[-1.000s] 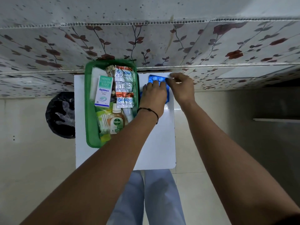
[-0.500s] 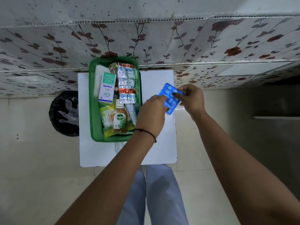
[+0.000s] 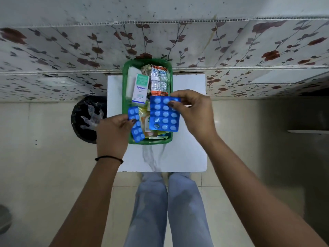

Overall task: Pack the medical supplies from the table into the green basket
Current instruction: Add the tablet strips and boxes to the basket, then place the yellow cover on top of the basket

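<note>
A green basket [image 3: 149,142] stands on a small white table [image 3: 187,154], against the flowered wall. Inside it lie a white Optibex box [image 3: 140,90], silver and orange pill strips [image 3: 159,80], a white roll and a brown bottle, mostly hidden. My right hand [image 3: 194,111] pinches the top corner of a wide blue blister pack [image 3: 164,114], held over the basket's right half. My left hand [image 3: 114,132] holds a narrow blue blister strip [image 3: 136,126] over the basket's left front corner.
A black bin with a plastic liner [image 3: 87,118] stands on the floor left of the table. My legs in light jeans [image 3: 169,207] are below the table's near edge. The flowered wall [image 3: 160,41] rises directly behind the basket.
Both hands lifted the blue blister packs off the table's right side and carried them left over the basket. The packs, held together before, are now split, one per hand.
</note>
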